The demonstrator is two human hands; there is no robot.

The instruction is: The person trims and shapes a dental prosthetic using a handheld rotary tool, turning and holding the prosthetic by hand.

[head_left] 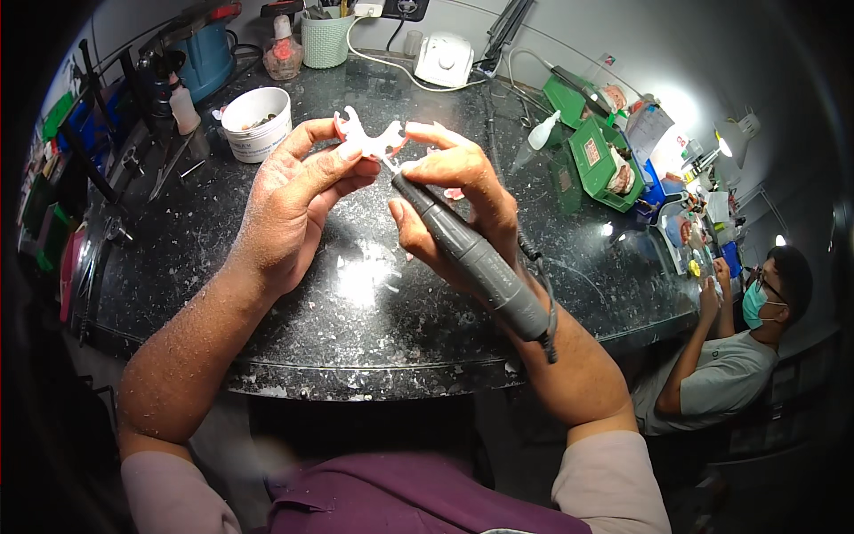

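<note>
Above the dark speckled bench, my left hand (pixel 289 191) pinches a small pink and whitish denture plate (pixel 358 135) between thumb and fingers. My right hand (pixel 471 182) is wrapped round a black rotary handpiece (pixel 476 260), whose cord trails off its rear end. The slim metal bit (pixel 389 164) points up and left at the lower edge of the plate; whether it touches is too small to tell. Some right fingertips lie close by the plate's right side. Pale dust covers my left hand and forearm. Pink scraps (pixel 454 193) lie on the bench behind my right hand.
A white tub (pixel 257 125) stands behind my left hand, with a green pen cup (pixel 326 42) and pink-stained bottle (pixel 283 55) farther back. Green boxes (pixel 598 160) holding dental models stand at right. A masked co-worker (pixel 725 356) sits far right. Tools (pixel 173 160) crowd the left.
</note>
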